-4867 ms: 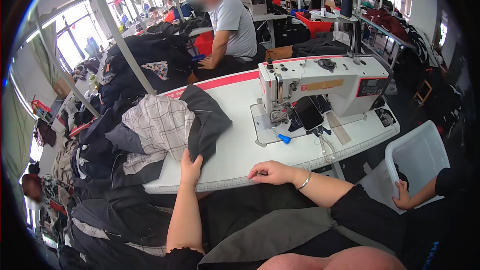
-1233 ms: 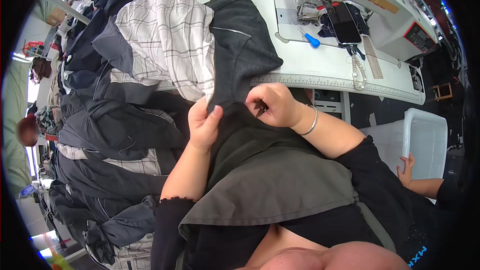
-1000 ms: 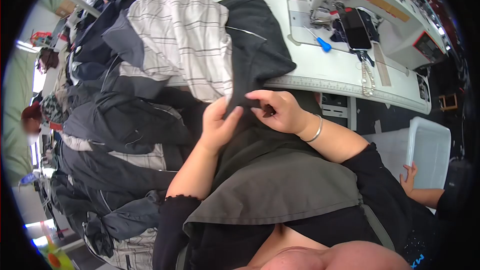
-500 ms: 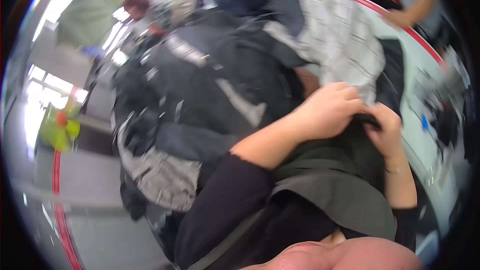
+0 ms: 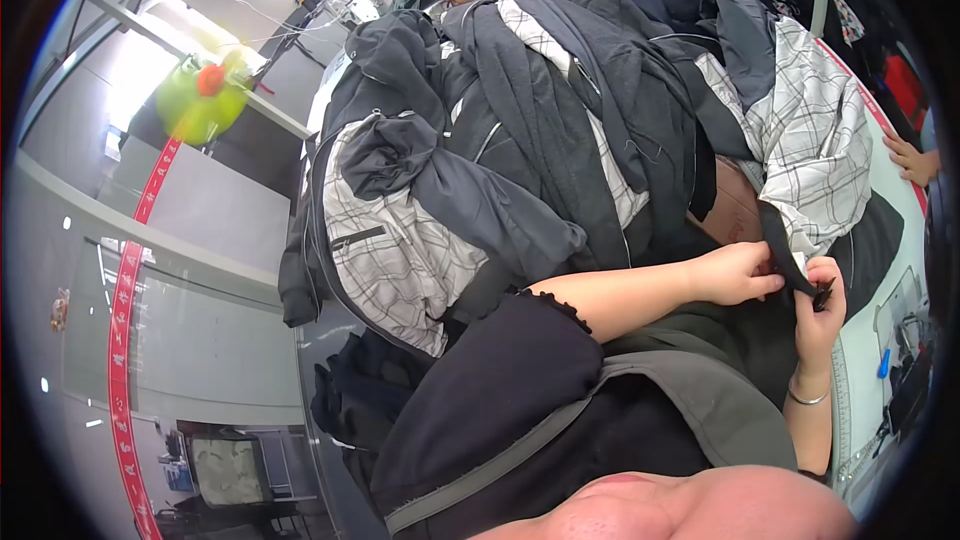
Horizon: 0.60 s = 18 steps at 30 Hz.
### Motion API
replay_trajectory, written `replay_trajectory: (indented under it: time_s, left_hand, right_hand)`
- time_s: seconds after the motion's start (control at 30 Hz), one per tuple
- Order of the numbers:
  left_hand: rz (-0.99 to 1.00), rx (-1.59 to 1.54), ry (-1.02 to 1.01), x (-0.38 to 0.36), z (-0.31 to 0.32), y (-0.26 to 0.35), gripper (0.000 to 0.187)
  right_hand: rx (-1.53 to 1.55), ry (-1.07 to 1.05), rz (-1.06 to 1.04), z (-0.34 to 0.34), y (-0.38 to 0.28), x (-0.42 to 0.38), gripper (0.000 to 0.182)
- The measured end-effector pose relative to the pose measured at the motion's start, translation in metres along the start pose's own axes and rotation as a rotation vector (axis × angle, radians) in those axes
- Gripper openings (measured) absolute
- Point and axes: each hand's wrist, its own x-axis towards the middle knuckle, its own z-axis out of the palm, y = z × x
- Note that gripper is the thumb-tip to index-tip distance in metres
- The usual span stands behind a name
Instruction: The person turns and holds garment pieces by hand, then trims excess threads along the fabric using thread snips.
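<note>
My left hand (image 5: pixel 738 274) and my right hand (image 5: pixel 820 305) both pinch a narrow dark strip of a garment (image 5: pixel 781 244) between them, close together at the right of the view. The strip runs up toward a plaid-lined dark jacket (image 5: pixel 815 155) lying at the edge of the white sewing table (image 5: pixel 892 280). A silver bangle sits on my right wrist (image 5: pixel 806 398). Dark fabric also lies over my lap (image 5: pixel 680 395).
A big heap of dark jackets with plaid linings (image 5: pixel 510 140) fills the middle and left. Another person's hand (image 5: pixel 910 158) rests at the far right. A blue-handled tool (image 5: pixel 883 363) lies on the table. A green and orange object (image 5: pixel 200 100) hangs at upper left.
The view has swung far to the left, from the sewing machine to the garment heap. Both hands have stayed together on the dark fabric edge, now holding a narrow strip.
</note>
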Motion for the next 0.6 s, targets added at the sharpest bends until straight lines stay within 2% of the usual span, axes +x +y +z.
replay_trajectory:
  time_s: [0.03, 0.13, 0.3, 0.37, 0.4, 0.43, 0.5, 0.6]
  left_hand:
    - [0.000, -0.002, -0.003, 0.003, 0.004, -0.005, 0.031]
    - [-0.082, -0.368, 0.040, 0.008, 0.013, -0.014, 0.039]
    - [-0.161, -0.422, 0.037, 0.007, 0.018, -0.018, 0.057]
    - [-0.004, -0.517, 0.067, 0.007, 0.023, -0.029, 0.063]
    - [0.058, -0.600, 0.091, 0.009, 0.025, -0.030, 0.072]
    - [0.055, -0.601, 0.087, 0.008, 0.025, -0.031, 0.072]
    - [0.075, -0.108, 0.016, 0.001, 0.018, -0.024, 0.077]
    - [0.183, -0.001, 0.125, 0.004, 0.011, -0.013, 0.075]
  right_hand:
    - [-0.002, 0.002, 0.002, 0.000, -0.001, -0.001, 0.015]
    - [-0.046, -0.036, 0.031, 0.004, -0.009, -0.001, 0.016]
    - [-0.230, -0.030, -0.007, 0.014, -0.030, 0.000, 0.018]
    - [-0.528, -0.191, 0.047, 0.009, -0.037, 0.002, 0.021]
    - [-0.596, -0.189, 0.027, 0.013, -0.049, 0.007, 0.024]
    - [-0.597, -0.186, 0.031, 0.008, -0.050, 0.008, 0.024]
    - [-0.724, -0.259, -0.062, 0.001, -0.049, 0.010, 0.018]
    - [-0.593, -0.209, -0.006, 0.001, -0.047, 0.017, 0.011]
